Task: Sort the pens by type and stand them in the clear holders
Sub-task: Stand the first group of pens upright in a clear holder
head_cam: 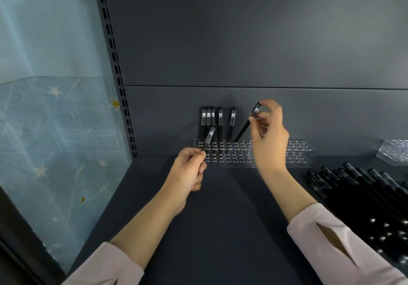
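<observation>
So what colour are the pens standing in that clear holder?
The standing pens have black barrels with see-through caps; the head view shows it best.

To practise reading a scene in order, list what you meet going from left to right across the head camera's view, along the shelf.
Blue starry sheet → slotted shelf post → left hand gripping a pen → right hand pinching a tilted pen at the clear holder → loose pile of black pens.
</observation>
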`<state>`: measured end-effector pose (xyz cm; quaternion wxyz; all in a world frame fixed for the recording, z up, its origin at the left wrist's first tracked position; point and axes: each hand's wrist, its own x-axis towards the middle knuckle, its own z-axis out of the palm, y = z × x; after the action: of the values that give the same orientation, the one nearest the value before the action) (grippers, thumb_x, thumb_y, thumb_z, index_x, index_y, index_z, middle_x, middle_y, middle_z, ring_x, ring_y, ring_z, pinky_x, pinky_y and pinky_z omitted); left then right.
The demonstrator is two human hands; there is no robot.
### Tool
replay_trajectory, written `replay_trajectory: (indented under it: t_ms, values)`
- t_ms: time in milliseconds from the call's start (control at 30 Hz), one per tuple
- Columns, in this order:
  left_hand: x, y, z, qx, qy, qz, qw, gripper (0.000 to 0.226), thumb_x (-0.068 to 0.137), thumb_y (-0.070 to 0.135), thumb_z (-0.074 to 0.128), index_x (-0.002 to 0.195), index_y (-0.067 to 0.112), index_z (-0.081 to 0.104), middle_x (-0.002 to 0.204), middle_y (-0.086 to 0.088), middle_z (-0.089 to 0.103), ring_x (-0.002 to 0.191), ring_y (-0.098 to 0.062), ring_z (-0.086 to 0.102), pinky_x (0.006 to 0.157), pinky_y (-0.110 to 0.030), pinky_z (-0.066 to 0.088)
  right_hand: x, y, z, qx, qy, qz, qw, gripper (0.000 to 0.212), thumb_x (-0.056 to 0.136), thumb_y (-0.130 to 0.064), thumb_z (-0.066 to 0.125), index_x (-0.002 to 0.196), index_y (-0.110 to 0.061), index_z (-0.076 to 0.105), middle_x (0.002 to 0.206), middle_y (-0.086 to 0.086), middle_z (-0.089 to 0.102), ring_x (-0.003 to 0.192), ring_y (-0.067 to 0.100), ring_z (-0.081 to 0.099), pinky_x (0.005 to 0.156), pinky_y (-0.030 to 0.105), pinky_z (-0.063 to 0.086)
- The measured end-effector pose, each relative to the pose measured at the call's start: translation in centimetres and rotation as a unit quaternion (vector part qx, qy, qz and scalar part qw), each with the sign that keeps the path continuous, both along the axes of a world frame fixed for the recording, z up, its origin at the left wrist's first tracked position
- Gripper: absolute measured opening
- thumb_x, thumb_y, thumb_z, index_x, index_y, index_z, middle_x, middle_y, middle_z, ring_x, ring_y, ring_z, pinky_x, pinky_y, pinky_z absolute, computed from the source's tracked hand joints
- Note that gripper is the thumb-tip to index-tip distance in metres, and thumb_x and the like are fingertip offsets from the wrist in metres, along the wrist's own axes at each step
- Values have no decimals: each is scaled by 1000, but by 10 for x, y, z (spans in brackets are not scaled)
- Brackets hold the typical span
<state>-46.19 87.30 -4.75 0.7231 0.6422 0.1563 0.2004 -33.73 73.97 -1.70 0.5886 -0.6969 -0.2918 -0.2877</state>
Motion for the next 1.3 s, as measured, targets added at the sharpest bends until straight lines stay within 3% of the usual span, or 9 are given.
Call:
replay_trajectory:
  t_ms: [200,267,433,600,767,1000,1100,1167,1300]
  values:
    - [0,1,-3,47,-22,0,999,9,101,22,49,100,23,58,62,8,56,46,-7,41,41,-20,31,8,9,-6,-147,-38,-22,988,37,93,-5,57,127,-19,55,101,-2,56,82,12,55,78,24,49]
    - [0,1,-4,56,-26,4,998,9,101,23,50,102,26,59,63,9,58,48,-6,45,44,-20,36,10,11,-8,-166,-19,-4,986,37,91,-2,57,124,-18,57,99,-1,55,75,10,52,75,15,46]
    - [1,1,-6,60,-34,-6,998,11,101,23,51,104,28,61,66,8,64,53,-6,53,52,-20,44,10,10,-6,-142,-4,3,990,38,87,6,54,117,-17,60,97,-1,54,76,7,52,69,2,38]
    - [0,1,-4,51,-41,-9,998,10,102,23,49,104,26,58,71,5,70,55,-7,56,53,-21,46,-3,4,-3,-100,42,28,994,27,92,-2,54,111,-20,61,95,-4,62,82,6,57,69,8,43]
    - [-1,-4,-4,71,-45,-19,996,8,100,25,53,107,29,57,78,5,73,61,-8,60,55,-20,49,-24,6,9,-83,156,227,958,11,94,-19,60,97,-25,69,88,0,72,83,13,66,75,27,55]
    - [6,-10,-8,163,-73,-15,984,10,98,26,57,105,34,57,83,4,74,67,-7,65,62,-20,50,-29,8,13,-6,219,262,940,14,86,-12,71,97,-14,64,83,-1,70,77,11,65,67,22,54]
    - [15,-12,-11,310,-79,47,946,15,97,27,59,108,37,58,96,12,72,89,0,64,78,-20,50,-26,4,16,10,199,238,950,23,88,-5,66,109,-14,60,83,5,68,74,16,62,69,25,55]
    - [20,-11,-13,468,-72,91,876,27,97,30,56,124,28,60,118,13,65,113,-2,54,97,-25,46,-22,-4,20,51,162,193,967,26,90,-3,61,112,-16,57,83,2,66,73,17,63,72,28,56]
    - [26,-10,-16,634,24,62,770,51,101,45,40,148,26,40,154,7,37,146,-14,23,122,-31,9,-10,-23,26,150,57,25,987,22,92,-11,59,107,-25,54,86,-10,64,81,13,65,75,25,53]
